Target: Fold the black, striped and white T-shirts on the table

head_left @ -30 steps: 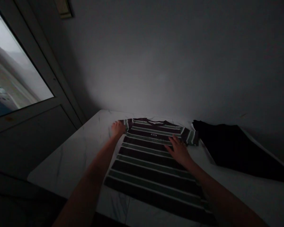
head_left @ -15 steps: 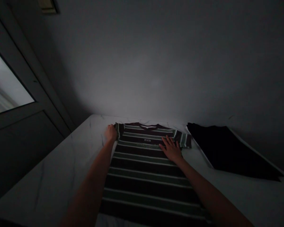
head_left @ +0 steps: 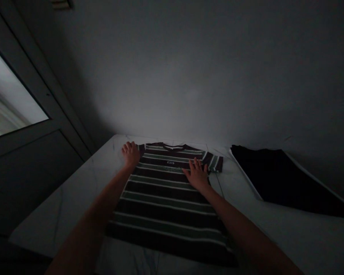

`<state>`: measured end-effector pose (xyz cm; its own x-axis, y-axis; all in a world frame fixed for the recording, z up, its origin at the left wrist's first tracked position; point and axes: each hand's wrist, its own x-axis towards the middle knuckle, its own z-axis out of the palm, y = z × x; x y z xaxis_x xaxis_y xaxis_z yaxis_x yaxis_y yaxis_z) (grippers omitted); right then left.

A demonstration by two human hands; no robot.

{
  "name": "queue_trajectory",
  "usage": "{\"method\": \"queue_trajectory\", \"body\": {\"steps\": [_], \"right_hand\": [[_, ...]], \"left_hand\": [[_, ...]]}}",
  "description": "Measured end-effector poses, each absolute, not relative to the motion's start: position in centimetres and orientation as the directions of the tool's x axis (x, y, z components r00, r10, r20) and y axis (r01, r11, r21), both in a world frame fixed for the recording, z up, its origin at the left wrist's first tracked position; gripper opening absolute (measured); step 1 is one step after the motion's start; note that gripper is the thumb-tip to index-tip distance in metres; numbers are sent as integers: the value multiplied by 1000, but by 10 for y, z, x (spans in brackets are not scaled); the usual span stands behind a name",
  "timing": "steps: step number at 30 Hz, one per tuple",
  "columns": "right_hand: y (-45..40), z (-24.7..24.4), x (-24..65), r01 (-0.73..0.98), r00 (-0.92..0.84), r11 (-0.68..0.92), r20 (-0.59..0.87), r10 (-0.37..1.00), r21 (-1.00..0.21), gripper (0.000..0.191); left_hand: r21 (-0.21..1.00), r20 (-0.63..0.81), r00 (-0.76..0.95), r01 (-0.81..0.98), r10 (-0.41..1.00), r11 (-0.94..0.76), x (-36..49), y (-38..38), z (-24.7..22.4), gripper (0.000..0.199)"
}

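Broadly, across the marbled table (head_left: 65, 198) lies the striped shirt (head_left: 166, 208), its long axis running away from the person, neckline far, hem near. The black cloth (head_left: 286, 179) lies apart, to its right. Both hands reach the shirt: the right hand (head_left: 198, 176) spread on its chest, right of the small label (head_left: 170, 162), the left hand (head_left: 130, 154) curled at the left sleeve (head_left: 141, 149), pinching or not, I can't tell.

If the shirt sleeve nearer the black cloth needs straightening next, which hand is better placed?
Probably the right hand: it lies spread on the shirt, just beside that sleeve. The left hand is across the chest, at the opposite sleeve.
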<state>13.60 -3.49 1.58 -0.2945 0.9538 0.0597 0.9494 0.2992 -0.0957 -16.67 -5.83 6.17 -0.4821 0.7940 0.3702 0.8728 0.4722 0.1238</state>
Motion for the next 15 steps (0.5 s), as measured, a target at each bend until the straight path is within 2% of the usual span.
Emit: {"method": "queue_trajectory", "body": {"steps": [3, 5, 7, 10, 15], "right_hand": [[-66, 12, 159, 801, -572, 581, 102, 814, -141, 73], [-95, 9, 185, 591, -785, 783, 84, 614, -195, 74], [-127, 9, 216, 380, -915, 889, 37, 402, -255, 73], [-169, 17, 256, 210, -977, 914, -33, 212, -347, 68], [-204, 31, 287, 174, -985, 851, -86, 151, -495, 65]], "left_hand": [[27, 334, -115, 993, 936, 113, -129, -108, 34, 53], [9, 266, 161, 986, 951, -169, -116, -147, 13, 56], [27, 215, 320, 942, 922, -334, -121, -182, -2, 55], [52, 175, 355, 928, 918, -369, -151, -214, -10, 52], [2, 166, 172, 985, 971, -175, -167, -237, 1, 48]]}}
